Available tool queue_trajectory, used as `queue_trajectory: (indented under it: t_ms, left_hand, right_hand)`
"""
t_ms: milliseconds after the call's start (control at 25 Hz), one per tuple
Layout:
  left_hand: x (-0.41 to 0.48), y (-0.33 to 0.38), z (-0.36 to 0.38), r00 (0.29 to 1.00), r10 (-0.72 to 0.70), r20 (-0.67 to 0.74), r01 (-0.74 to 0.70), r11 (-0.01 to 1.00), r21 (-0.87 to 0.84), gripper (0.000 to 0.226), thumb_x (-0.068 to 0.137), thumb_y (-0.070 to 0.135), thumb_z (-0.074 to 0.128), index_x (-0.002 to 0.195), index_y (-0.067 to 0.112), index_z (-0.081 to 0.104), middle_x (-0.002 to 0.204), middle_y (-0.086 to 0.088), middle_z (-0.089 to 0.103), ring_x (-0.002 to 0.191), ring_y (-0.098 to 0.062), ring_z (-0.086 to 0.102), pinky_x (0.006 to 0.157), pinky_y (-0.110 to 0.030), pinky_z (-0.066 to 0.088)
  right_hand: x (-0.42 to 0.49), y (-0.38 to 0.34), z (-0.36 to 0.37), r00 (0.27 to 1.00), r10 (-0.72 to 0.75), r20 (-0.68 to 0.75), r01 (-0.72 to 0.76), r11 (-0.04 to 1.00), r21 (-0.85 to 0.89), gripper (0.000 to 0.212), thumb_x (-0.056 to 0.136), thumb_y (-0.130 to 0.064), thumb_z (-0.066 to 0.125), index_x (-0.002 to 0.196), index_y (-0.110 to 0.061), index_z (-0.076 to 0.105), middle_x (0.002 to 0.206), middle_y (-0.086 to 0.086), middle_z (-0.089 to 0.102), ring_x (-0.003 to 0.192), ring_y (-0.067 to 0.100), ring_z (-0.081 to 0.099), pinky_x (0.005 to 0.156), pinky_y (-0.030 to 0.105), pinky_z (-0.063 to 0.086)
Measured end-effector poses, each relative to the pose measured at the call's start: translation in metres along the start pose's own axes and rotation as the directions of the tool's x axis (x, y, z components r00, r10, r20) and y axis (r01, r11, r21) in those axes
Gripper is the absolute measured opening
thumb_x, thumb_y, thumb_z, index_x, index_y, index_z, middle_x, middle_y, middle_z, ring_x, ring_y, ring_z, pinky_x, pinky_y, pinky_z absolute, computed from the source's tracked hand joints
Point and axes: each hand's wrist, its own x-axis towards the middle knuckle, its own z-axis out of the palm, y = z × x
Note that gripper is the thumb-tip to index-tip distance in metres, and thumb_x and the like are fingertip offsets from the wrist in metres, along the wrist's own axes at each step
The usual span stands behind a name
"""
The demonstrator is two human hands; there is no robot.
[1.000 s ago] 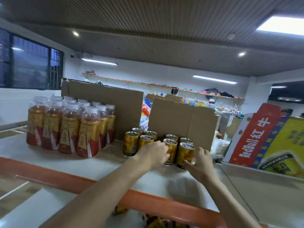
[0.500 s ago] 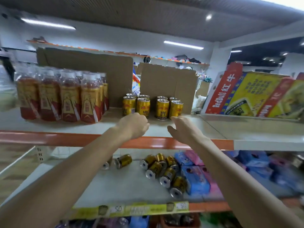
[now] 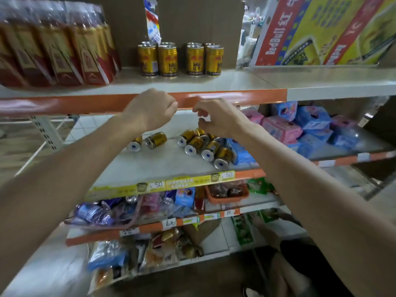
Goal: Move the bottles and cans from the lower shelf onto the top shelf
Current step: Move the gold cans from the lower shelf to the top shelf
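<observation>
Several gold cans [image 3: 180, 58] stand upright on the top shelf [image 3: 214, 84], beside a pack of red-and-gold bottles [image 3: 57, 50] at the left. On the lower shelf [image 3: 150, 168] several gold cans [image 3: 205, 146] lie on their sides, two of them [image 3: 147, 140] apart to the left. My left hand [image 3: 153, 109] is a loose fist in front of the orange shelf edge, holding nothing. My right hand [image 3: 216, 116] hovers just above the lying cans with fingers curled and apart, nothing in it.
Cardboard sheets [image 3: 197, 20] stand behind the upright cans. Red Bull cartons [image 3: 321, 31] fill the top shelf at the right. Blue and pink packets [image 3: 304, 129] lie right of the lying cans. Lower shelves hold mixed snacks [image 3: 162, 249].
Both hands have left the upright cans on the top shelf and dropped to the shelf edge. My view has tilted down, and the lower shelves now show.
</observation>
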Motion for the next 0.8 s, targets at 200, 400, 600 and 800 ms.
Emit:
queue_trajectory:
  t_ms: [200, 400, 600, 800]
  left_hand:
    - [-0.036, 0.009, 0.044, 0.990, -0.109, 0.087, 0.101, 0.991, 0.092, 0.036, 0.095, 0.034, 0.048, 0.107, 0.009, 0.072, 0.101, -0.016, 0.071, 0.095, -0.036, 0.063, 0.077, -0.042, 0.052]
    - [-0.067, 0.025, 0.112, 0.932, -0.227, 0.282, 0.188, 0.969, 0.159, 0.036, 0.094, 0.034, 0.053, 0.109, 0.004, 0.067, 0.105, -0.020, 0.068, 0.097, -0.037, 0.063, 0.076, -0.042, 0.053]
    - [-0.072, 0.042, 0.154, 0.891, -0.266, 0.369, 0.230, 0.963, 0.140, 0.043, 0.095, 0.039, 0.055, 0.126, 0.010, 0.063, 0.124, -0.016, 0.065, 0.113, -0.034, 0.060, 0.091, -0.041, 0.052]
    - [-0.059, 0.053, 0.176, 0.873, -0.267, 0.408, 0.240, 0.964, 0.117, 0.042, 0.095, 0.038, 0.053, 0.120, 0.006, 0.063, 0.120, -0.018, 0.064, 0.108, -0.035, 0.059, 0.089, -0.042, 0.052]
  right_hand:
    - [-0.040, 0.021, 0.043, 0.941, 0.171, 0.292, -0.141, 0.983, -0.122, 0.023, 0.088, -0.015, 0.053, 0.107, -0.009, 0.063, 0.105, 0.016, 0.067, 0.096, 0.035, 0.062, 0.068, 0.032, 0.039]
    - [-0.079, 0.045, 0.096, 0.890, 0.284, 0.356, -0.269, 0.959, -0.093, 0.031, 0.084, -0.009, 0.055, 0.114, -0.003, 0.057, 0.102, 0.016, 0.062, 0.097, 0.036, 0.060, 0.068, 0.032, 0.040]
    - [-0.100, 0.067, 0.128, 0.877, 0.251, 0.409, -0.261, 0.965, -0.031, 0.040, 0.083, -0.015, 0.063, 0.121, -0.008, 0.055, 0.105, 0.013, 0.062, 0.096, 0.032, 0.060, 0.078, 0.038, 0.054]
    - [-0.099, 0.087, 0.143, 0.832, 0.335, 0.442, -0.390, 0.920, 0.037, 0.040, 0.086, -0.014, 0.061, 0.125, -0.013, 0.052, 0.112, 0.007, 0.059, 0.099, 0.026, 0.060, 0.076, 0.036, 0.054]
